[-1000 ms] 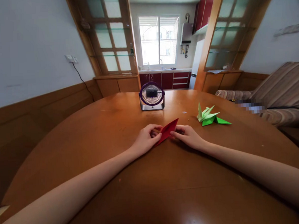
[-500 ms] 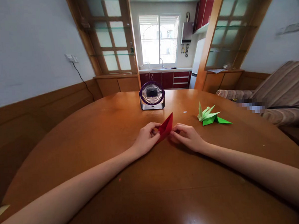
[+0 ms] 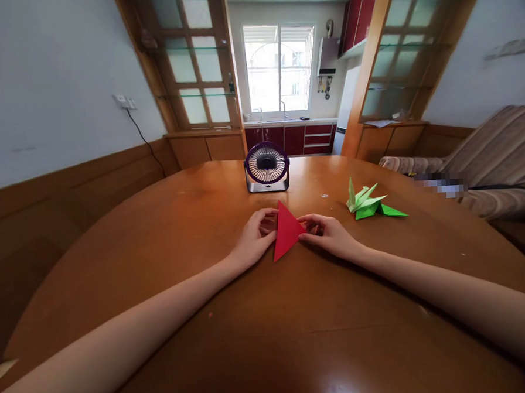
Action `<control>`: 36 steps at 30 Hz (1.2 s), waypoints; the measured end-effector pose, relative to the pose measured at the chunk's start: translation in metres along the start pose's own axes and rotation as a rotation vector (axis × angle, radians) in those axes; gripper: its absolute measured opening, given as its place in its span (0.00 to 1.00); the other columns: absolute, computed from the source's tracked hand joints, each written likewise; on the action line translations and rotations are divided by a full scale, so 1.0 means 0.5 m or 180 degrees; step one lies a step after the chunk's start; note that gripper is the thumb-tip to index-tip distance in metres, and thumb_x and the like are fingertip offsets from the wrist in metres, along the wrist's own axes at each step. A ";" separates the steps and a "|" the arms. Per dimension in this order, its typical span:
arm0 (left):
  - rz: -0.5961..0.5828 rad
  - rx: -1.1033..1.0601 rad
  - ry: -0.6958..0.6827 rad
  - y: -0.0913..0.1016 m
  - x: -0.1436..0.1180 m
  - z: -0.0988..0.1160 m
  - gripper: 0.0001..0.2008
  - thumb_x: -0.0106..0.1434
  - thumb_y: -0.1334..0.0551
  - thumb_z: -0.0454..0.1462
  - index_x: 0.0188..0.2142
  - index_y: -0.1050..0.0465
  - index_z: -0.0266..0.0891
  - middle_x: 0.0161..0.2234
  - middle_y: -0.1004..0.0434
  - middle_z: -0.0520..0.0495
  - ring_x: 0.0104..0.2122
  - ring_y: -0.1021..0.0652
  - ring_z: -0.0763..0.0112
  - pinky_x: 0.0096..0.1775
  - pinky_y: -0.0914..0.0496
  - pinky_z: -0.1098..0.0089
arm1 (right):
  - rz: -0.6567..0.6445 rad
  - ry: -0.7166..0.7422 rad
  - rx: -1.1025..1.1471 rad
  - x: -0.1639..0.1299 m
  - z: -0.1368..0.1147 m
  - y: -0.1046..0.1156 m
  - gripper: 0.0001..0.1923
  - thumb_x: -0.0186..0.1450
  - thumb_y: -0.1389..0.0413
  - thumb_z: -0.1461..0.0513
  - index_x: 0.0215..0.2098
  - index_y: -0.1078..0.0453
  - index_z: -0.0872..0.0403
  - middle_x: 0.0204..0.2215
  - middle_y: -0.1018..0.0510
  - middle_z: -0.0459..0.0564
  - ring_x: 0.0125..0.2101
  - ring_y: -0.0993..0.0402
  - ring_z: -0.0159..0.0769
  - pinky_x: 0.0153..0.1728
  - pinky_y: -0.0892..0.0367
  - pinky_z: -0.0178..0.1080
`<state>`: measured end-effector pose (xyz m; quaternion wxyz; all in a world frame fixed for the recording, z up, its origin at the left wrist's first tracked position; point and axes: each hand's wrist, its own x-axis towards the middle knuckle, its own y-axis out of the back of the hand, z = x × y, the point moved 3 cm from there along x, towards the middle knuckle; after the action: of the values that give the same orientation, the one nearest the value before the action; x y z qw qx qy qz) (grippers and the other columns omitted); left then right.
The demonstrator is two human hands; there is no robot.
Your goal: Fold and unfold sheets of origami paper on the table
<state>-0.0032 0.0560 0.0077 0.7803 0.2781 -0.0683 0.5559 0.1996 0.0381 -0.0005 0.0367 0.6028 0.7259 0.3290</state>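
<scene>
A piece of red folded paper (image 3: 286, 233), triangular in outline, is held between my two hands just above or on the wooden table (image 3: 268, 313); I cannot tell which. Its long edge is on the left and one corner points right. My left hand (image 3: 256, 235) has thumb and fingers at that long edge. At the right corner, my right hand (image 3: 328, 234) pinches the paper between thumb and forefinger. To the right lie green folded-paper pieces, a pale green origami crane (image 3: 363, 198) and a brighter green one (image 3: 377, 210) partly behind it.
A small purple-rimmed fan (image 3: 267, 166) stands on the table beyond my hands. A striped armchair (image 3: 502, 149) is at the right. A small pale scrap (image 3: 5, 369) lies at the table's left edge. Behind are shelves and a kitchen window (image 3: 280, 69).
The red paper has turned from a narrow, partly opened shape leaning right to a flat-looking triangle facing me. Both hands have shifted only slightly.
</scene>
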 end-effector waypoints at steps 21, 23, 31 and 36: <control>-0.1358 0.2569 -0.0852 0.004 -0.003 0.037 0.42 0.55 0.37 0.58 0.61 0.38 0.34 0.59 0.35 0.34 0.61 0.36 0.53 0.65 0.59 0.50 | -0.0596 0.0125 0.0517 -0.011 -0.019 -0.008 0.24 0.59 0.38 0.53 0.51 0.27 0.54 0.38 0.21 0.51 0.35 0.27 0.37 0.39 0.31 0.41; -0.1327 0.2563 -0.0884 0.004 -0.002 0.042 0.40 0.55 0.37 0.57 0.59 0.36 0.33 0.57 0.32 0.35 0.59 0.34 0.53 0.65 0.57 0.50 | -0.0606 0.0040 0.0588 -0.011 -0.018 -0.009 0.23 0.59 0.38 0.53 0.50 0.26 0.55 0.40 0.20 0.52 0.37 0.25 0.39 0.42 0.30 0.43; -0.1126 0.2447 -0.0945 0.004 0.002 0.066 0.30 0.54 0.34 0.52 0.51 0.29 0.36 0.48 0.26 0.40 0.52 0.29 0.55 0.62 0.48 0.50 | -0.0530 -0.0103 0.0628 -0.010 -0.022 -0.006 0.21 0.58 0.37 0.53 0.46 0.23 0.54 0.42 0.18 0.52 0.42 0.23 0.44 0.46 0.30 0.46; -0.1004 0.2308 -0.0837 0.012 0.007 0.075 0.33 0.52 0.32 0.51 0.53 0.31 0.36 0.48 0.26 0.38 0.49 0.27 0.52 0.53 0.35 0.54 | -0.0558 -0.0239 0.0755 -0.010 -0.020 -0.003 0.19 0.57 0.37 0.53 0.44 0.22 0.54 0.40 0.17 0.51 0.39 0.22 0.43 0.42 0.29 0.44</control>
<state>0.0005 0.0413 0.0426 0.6920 0.6106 0.0762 0.3774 0.1949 0.0292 0.0048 0.0208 0.5491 0.8077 0.2137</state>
